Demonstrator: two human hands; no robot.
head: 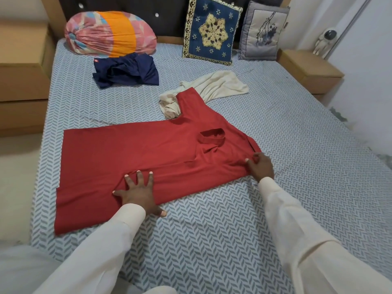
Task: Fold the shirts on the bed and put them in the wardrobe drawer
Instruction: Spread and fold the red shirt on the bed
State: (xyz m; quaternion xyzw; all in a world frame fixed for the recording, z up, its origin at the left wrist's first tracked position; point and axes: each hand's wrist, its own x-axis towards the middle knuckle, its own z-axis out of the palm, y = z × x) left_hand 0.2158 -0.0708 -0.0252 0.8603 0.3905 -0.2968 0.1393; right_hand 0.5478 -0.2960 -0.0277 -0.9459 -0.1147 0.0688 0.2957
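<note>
A red shirt (131, 153) lies spread on the bed (212, 230), collar to the right, hem to the left, its far sleeve lying over a crumpled cream shirt (218, 87). My left hand (139, 193) presses flat on the shirt's near edge with fingers spread. My right hand (259, 166) pinches the red fabric at the near shoulder, by the collar. A crumpled navy shirt (127, 71) sits farther back near the pillows.
A rolled pink and orange bundle (110, 35), a blue patterned cushion (211, 30) and a grey cushion (262, 32) line the headboard. Wooden bedside units stand at left (21, 81) and right (307, 68). A white wall runs along the right.
</note>
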